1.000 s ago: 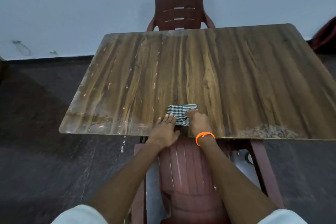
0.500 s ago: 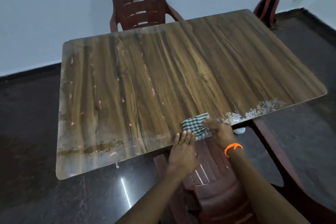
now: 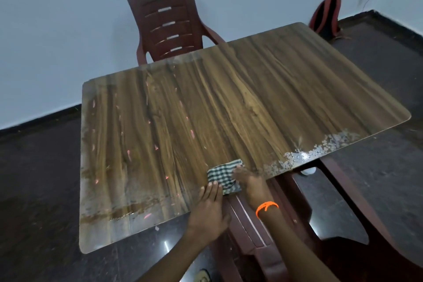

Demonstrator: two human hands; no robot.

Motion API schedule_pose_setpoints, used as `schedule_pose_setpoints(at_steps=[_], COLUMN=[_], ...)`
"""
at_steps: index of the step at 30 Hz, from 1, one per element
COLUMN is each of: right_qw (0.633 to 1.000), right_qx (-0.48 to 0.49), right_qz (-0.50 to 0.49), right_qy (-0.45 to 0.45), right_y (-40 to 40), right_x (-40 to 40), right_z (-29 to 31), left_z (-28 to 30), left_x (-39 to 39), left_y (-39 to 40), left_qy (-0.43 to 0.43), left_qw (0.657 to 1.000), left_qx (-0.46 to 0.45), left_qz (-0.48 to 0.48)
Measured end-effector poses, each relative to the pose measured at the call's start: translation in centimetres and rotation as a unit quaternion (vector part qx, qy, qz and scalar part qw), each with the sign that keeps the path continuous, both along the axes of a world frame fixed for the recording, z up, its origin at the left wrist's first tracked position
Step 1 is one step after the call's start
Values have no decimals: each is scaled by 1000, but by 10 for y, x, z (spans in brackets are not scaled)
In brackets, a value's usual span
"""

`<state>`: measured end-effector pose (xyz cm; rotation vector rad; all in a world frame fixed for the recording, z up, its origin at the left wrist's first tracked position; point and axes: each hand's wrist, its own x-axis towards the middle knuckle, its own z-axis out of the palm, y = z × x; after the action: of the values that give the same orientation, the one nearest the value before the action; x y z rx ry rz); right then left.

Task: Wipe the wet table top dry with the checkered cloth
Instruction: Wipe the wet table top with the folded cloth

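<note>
A folded green-and-white checkered cloth (image 3: pixel 223 175) lies at the near edge of the wood-grain table top (image 3: pixel 229 110). My right hand (image 3: pixel 250 184), with an orange band at the wrist, presses on the cloth's right side. My left hand (image 3: pixel 209 210) lies flat with fingers together, its fingertips touching the cloth's near left corner. Water droplets (image 3: pixel 320 151) glisten along the near right edge of the table. Dull wet streaks (image 3: pixel 119 208) show near the near left corner.
A maroon plastic chair (image 3: pixel 169 25) stands at the far side against the pale wall. Another maroon chair (image 3: pixel 263 236) is tucked under the near edge below my arms. A dark backpack (image 3: pixel 326 16) leans on the wall at the far right. The floor is dark.
The view has swung left and tilted, so the table looks rotated. Both hands and the cloth stay at the near edge, the cloth shifted only slightly.
</note>
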<state>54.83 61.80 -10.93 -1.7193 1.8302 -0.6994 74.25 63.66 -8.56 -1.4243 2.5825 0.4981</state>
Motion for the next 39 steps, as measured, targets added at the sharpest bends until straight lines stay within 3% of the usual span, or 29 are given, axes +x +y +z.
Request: schedule_pose_setpoints(at_steps=[5,10,14,18,25,30,35,39], right_qw=[998,996,993,994,999,997,991,992], right_qx=[-28,-15,-36,-64,-45,-27,-44,-40], right_qz=[-2,-73,-106,-68,-4,-51,-111,-111], right_qy=[65,51,39,52,23,52,69,52], right_y=[4,-41,-81,-95,-28,-9,-61,-109], right_x=[-35,-55,-42,-3,12,-29,-47,-28], right_z=[-4,-10,-5,4,13,21,23,22], left_z=[7,-3,-4,6,10,13,14,16], left_x=[-28,-57,-44,-4,29,-13,-56,-46], left_y=[-10,-55,-96,-117,-55,-41,-94,-142], left_qy=[11,45,65,40,15,17,31,21], left_qw=[999,999,997,998,995,991,995,998], left_qx=[-3,-8,-38,-3,31,40,5,-2], left_qz=[-40,-25,-29,-50,-97,-128,-92,-53])
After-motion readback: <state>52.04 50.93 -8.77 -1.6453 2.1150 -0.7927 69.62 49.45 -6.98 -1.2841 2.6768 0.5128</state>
